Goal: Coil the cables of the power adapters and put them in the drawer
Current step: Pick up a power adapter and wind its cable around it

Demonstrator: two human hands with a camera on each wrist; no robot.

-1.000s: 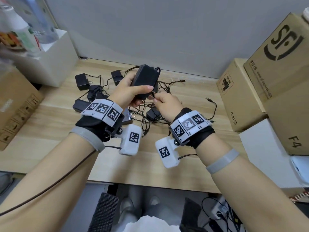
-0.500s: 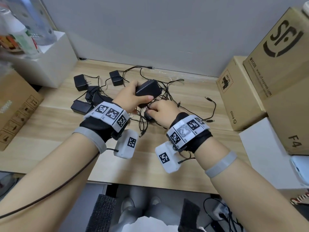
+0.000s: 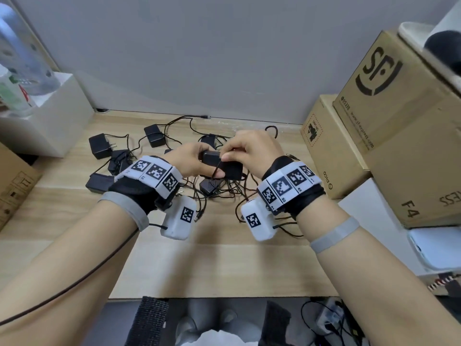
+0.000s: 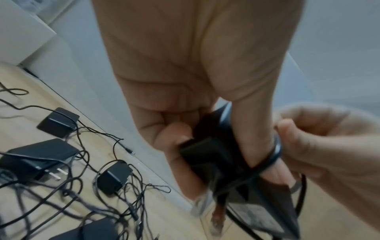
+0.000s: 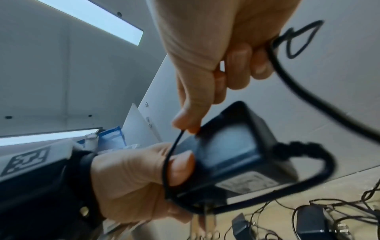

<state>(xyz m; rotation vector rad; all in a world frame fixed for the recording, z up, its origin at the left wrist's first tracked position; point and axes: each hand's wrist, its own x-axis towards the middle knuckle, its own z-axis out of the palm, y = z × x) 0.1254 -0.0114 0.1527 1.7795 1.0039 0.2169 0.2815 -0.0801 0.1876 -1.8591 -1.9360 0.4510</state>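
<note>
A pale wooden worktop [image 3: 224, 258] meets a plain grey wall [image 3: 199, 53]. Brown cardboard boxes [image 3: 389, 126] stack at its right end, and a white box [image 3: 50, 126] stands at its left. Long ceiling lights [image 5: 92, 21] glow overhead.

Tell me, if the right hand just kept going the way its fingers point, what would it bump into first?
Almost at once, the black adapter: the right hand points leftward at it, pinching its cable right against the casing. Just beyond sits the left hand gripping that adapter. Exact depth is hard to judge.
</note>
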